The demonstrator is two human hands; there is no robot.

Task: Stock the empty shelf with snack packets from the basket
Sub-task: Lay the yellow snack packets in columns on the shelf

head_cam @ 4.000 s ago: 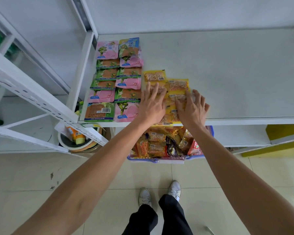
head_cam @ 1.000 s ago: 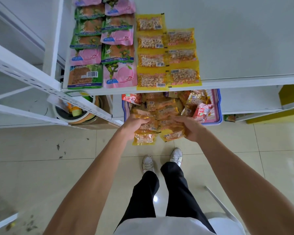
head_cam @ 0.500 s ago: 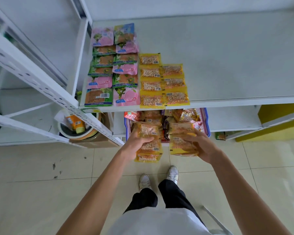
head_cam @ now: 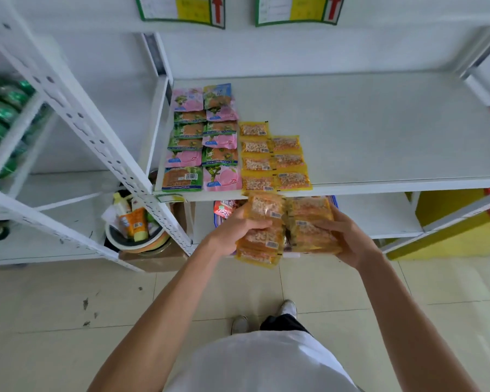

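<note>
Holding two stacks of yellow packets at frame centre, just below the shelf (head_cam: 379, 131) edge: left hand (head_cam: 232, 230) clamped on the left stack (head_cam: 262, 233), right hand (head_cam: 348, 239) clamped on the right stack (head_cam: 308, 224), stacks touching side by side. Basket (head_cam: 334, 200) mostly hidden behind them, only a blue rim showing. On the shelf's left part, shelved yellow packets (head_cam: 274, 159) sit beside pink and green packets (head_cam: 204, 137).

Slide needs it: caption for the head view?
Both hands, left and right, lift yellow packets toward the partly stocked shelf.
</note>
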